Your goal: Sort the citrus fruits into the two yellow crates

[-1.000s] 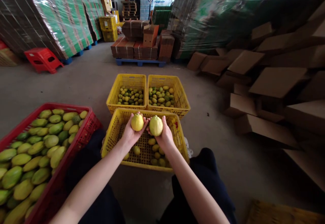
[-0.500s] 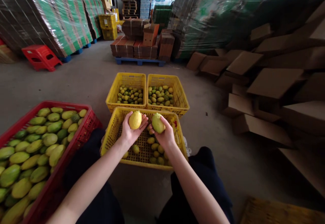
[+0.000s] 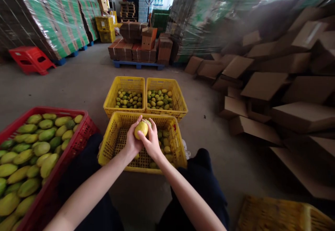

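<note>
A yellow lemon (image 3: 141, 129) rests in my left hand (image 3: 132, 141), whose fingers curl round it from the left and behind. My right hand (image 3: 153, 143) meets it from the right, the thumb lying against the yellow lemon. Between my right fingers a sliver of a greenish lemon (image 3: 149, 122) shows; the rest is hidden. Both hands are above the near yellow crate (image 3: 119, 166), which has several lemons (image 3: 166, 142) mostly on its right side.
Two more yellow crates (image 3: 110, 100) with lemons stand just beyond. A red crate (image 3: 90, 122) full of yellow-green lemons is at my left. Cardboard boxes (image 3: 264, 84) lie heaped on the right. Farther off are a red stool (image 3: 32, 59) and a blue pallet (image 3: 138, 65) of flattened cartons.
My hands have come together from apart. The yellow lemon now sits against my right thumb, and the greenish lemon has gone mostly out of sight behind it. The view has shifted slightly right.
</note>
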`<action>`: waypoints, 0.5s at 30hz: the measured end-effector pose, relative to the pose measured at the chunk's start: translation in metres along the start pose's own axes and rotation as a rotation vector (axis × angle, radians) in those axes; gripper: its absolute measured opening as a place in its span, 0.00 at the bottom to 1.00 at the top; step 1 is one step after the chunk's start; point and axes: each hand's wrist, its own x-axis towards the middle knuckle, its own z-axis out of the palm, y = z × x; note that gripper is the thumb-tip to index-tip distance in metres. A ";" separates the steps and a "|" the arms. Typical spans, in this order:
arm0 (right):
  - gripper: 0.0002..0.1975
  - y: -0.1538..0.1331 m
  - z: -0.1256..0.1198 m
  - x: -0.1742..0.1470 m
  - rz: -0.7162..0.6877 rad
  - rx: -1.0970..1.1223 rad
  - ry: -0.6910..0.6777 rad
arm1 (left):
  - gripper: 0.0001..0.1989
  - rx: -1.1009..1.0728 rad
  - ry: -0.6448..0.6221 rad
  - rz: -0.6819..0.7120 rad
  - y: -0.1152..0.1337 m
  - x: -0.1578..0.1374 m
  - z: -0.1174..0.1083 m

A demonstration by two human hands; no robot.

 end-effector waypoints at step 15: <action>0.18 -0.031 -0.027 0.005 0.074 0.553 0.000 | 0.10 0.129 0.057 -0.109 0.027 0.011 0.001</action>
